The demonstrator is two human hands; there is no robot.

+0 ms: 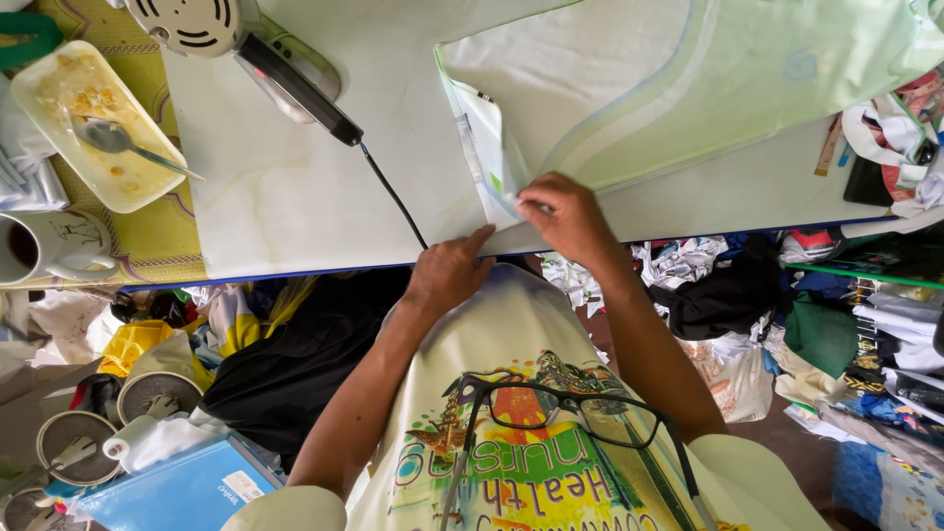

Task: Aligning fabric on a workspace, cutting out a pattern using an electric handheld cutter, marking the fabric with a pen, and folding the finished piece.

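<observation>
Garment edge being folded on the worktop point(295, 197).
Left hand point(447, 275) rests flat, fingers released, beside the fold; right hand point(570, 218) fingers pinch the pale green garment point(629, 88) edge. Next move likely calls for pressing; iron point(256, 44) lies well left.

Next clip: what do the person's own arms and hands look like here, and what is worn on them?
Both forearms are bare to above the elbow. The left hand and right hand wear no gloves; no rings, watch or bracelets are visible. Short pale cream sleeves show at the upper arms, part of a light printed shirt. Black-framed glasses hang at the chest.
</observation>
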